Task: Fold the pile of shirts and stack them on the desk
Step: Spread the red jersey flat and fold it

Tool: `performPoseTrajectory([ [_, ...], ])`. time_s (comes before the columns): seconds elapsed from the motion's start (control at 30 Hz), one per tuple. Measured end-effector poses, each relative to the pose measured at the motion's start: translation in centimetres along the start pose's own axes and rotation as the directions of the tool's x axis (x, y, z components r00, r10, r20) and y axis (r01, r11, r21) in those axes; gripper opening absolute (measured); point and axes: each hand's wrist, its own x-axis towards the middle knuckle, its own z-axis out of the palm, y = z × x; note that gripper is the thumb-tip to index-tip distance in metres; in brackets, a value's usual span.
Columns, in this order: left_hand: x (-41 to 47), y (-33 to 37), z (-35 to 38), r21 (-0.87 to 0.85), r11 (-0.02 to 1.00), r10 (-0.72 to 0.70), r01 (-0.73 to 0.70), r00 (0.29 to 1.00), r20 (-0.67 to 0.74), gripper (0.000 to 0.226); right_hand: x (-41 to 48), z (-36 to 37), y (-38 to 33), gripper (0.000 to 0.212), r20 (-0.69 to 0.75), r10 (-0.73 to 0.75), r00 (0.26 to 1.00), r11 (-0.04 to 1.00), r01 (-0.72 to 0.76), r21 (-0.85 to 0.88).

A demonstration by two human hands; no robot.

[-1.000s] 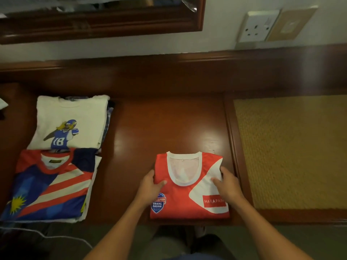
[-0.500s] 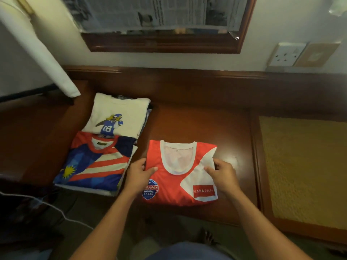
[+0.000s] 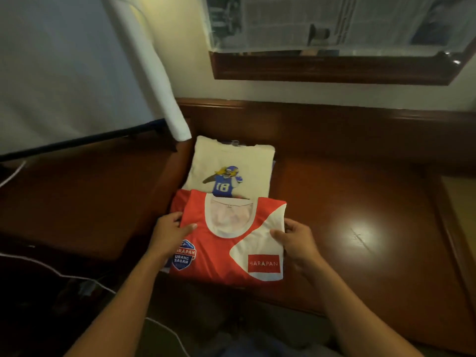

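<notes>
I see the left hand (image 3: pixel 170 233) and right hand (image 3: pixel 296 244) gripping the folded red Harapan jersey (image 3: pixel 224 256); a cream shirt (image 3: pixel 231 161) lies at its twelve o'clock on the table (image 3: pixel 360 210).

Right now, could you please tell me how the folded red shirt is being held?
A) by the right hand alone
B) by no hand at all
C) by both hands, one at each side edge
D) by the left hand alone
C: the left hand grips the left edge of the red shirt, and the right hand grips its right edge.
</notes>
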Motion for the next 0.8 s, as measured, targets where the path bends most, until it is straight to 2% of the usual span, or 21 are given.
performPoseTrajectory([
  [0.17,4.4,-1.2,-5.2,0.035,0.999,0.007,-0.007,1.000,0.009,0.030,1.4,6.7,-0.3,0.026,0.003,0.029,1.000,0.998,-0.029,0.062],
  [0.3,8.0,-2.5,-6.0,0.180,0.983,0.030,-0.035,0.999,0.031,0.023,3.7,8.8,0.7,0.026,-0.062,0.107,0.992,0.994,-0.105,0.036],
  [0.4,9.4,-3.5,-5.1,0.291,0.955,0.043,-0.051,0.998,0.035,0.024,4.8,9.0,1.8,0.029,-0.160,0.157,0.974,0.981,-0.173,-0.089],
  [0.43,9.5,-3.8,-4.7,0.322,0.945,0.057,-0.056,0.998,0.006,0.029,4.8,9.0,2.1,0.030,-0.214,0.125,0.969,0.972,-0.163,-0.171],
  [0.5,8.8,-4.5,-3.4,0.421,0.903,0.132,-0.086,0.988,-0.080,0.039,4.3,9.3,2.5,0.032,-0.330,-0.042,0.943,0.923,-0.089,-0.374],
  [0.57,7.7,-5.5,-2.0,0.588,0.785,0.306,-0.197,0.948,-0.091,0.050,3.6,10.1,3.2,0.045,-0.327,-0.256,0.909,0.806,0.014,-0.592],
  [0.63,7.3,-6.7,-0.4,0.694,0.632,0.432,-0.345,0.900,0.054,0.059,3.1,11.7,3.7,0.063,-0.138,-0.357,0.924,0.585,0.106,-0.804],
  [0.7,7.9,-8.2,0.9,0.761,0.489,0.427,-0.427,0.877,0.218,0.062,3.3,13.3,4.4,0.072,0.077,-0.366,0.927,0.326,0.205,-0.923],
  [0.73,8.3,-9.1,1.3,0.776,0.450,0.395,-0.441,0.878,0.270,0.065,3.6,13.9,5.1,0.074,0.134,-0.347,0.928,0.250,0.229,-0.941],
  [0.8,8.9,-10.8,1.8,0.787,0.429,0.341,-0.444,0.886,0.314,0.071,4.5,14.3,6.7,0.074,0.162,-0.290,0.943,0.217,0.229,-0.949],
])
